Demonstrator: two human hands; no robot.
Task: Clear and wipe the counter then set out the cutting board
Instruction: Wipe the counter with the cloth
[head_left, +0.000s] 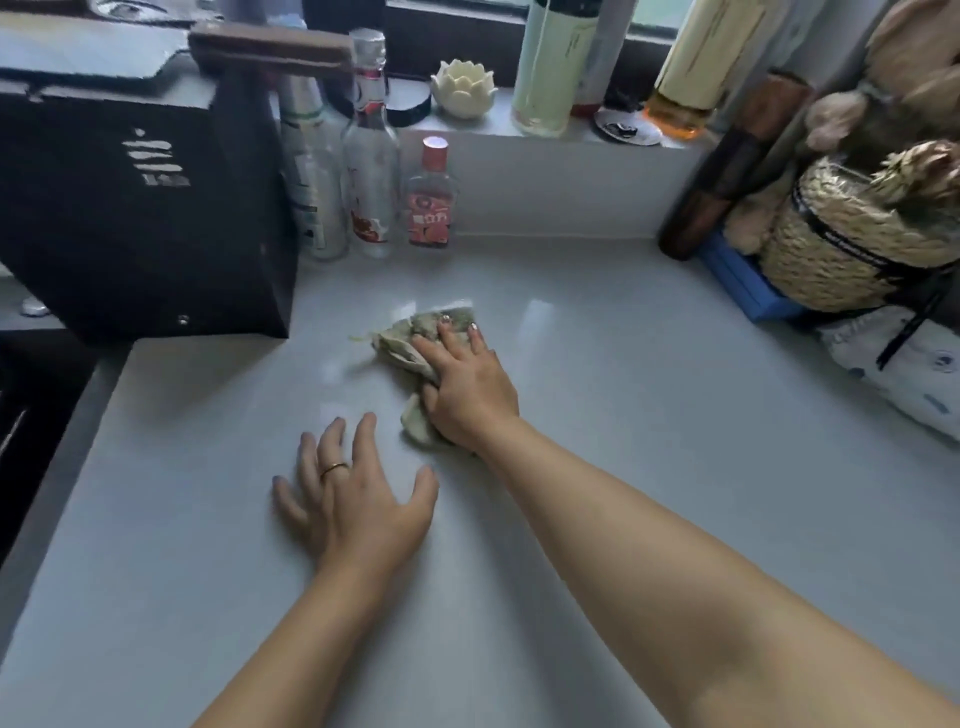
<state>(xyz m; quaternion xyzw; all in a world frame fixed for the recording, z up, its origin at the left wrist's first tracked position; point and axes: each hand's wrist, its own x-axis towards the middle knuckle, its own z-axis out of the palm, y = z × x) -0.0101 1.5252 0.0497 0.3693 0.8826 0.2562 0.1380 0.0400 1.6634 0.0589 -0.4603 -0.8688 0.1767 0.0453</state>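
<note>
A crumpled grey-green cloth (410, 338) lies on the pale grey counter (649, 415) near its middle. My right hand (467, 384) presses flat on top of the cloth, fingers spread over it, arm stretched forward. My left hand (353, 493) rests palm down on the bare counter just left of and nearer than the cloth, fingers apart, a ring on one finger, holding nothing. No cutting board shows that I can tell for sure.
A black box-like appliance (140, 208) stands at the left. Three bottles (369, 156) line the back wall beside it. A woven basket (852, 234) on a blue box (737, 280) and soft items crowd the right edge. Jars stand on the windowsill (550, 67).
</note>
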